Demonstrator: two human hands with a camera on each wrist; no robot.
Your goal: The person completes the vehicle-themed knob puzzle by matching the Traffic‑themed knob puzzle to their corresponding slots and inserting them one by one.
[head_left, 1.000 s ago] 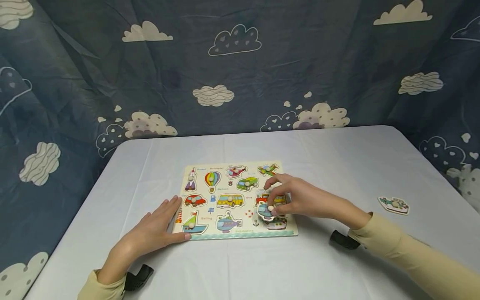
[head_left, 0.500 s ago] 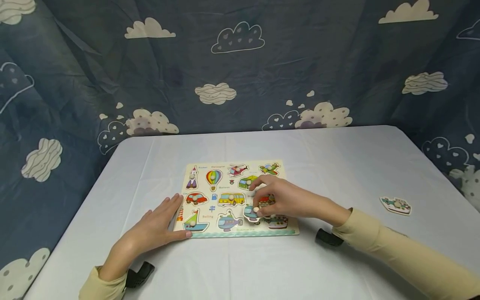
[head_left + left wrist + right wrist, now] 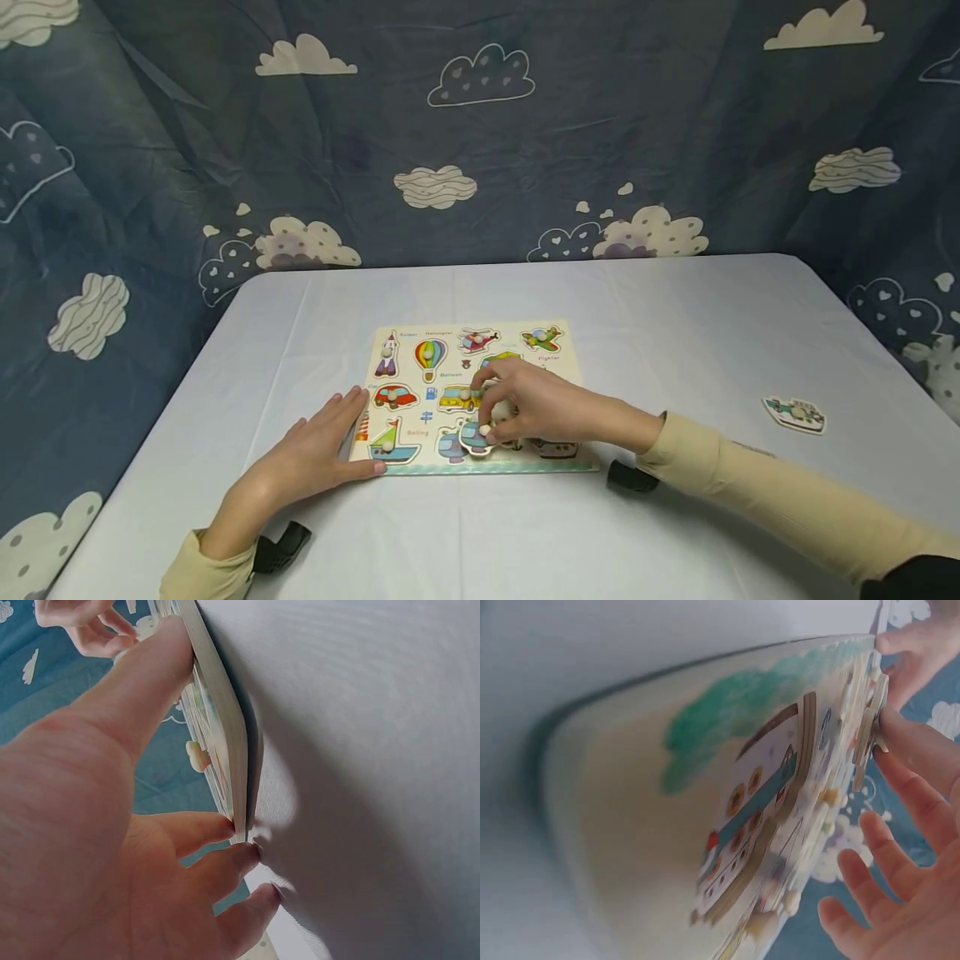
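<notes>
A peg puzzle board [image 3: 525,468] with vehicle pictures lies on the white cloth. My right hand [image 3: 551,406] pinches the knob of a blue submarine puzzle piece [image 3: 472,439], held over the board's lower middle and overlapping the printed submarine [image 3: 450,447]. Seen edge-on in the right wrist view, the piece [image 3: 869,731] is between thumb and index finger, the other fingers spread. My left hand [image 3: 311,450] rests at the board's left side, its thumb on the lower left corner. In the left wrist view its fingertips touch the board's edge [image 3: 232,742].
On the board sit knobbed pieces, among them a red car [image 3: 394,397], a balloon [image 3: 431,357] and a sailboat [image 3: 393,450]. A loose vehicle piece [image 3: 797,415] lies on the table at the right. Behind hangs a dark cloud-patterned cloth [image 3: 480,142].
My right hand has moved left across the board with the submarine piece, from above the ship to the printed submarine. The left hand has stayed at the board's left edge.
</notes>
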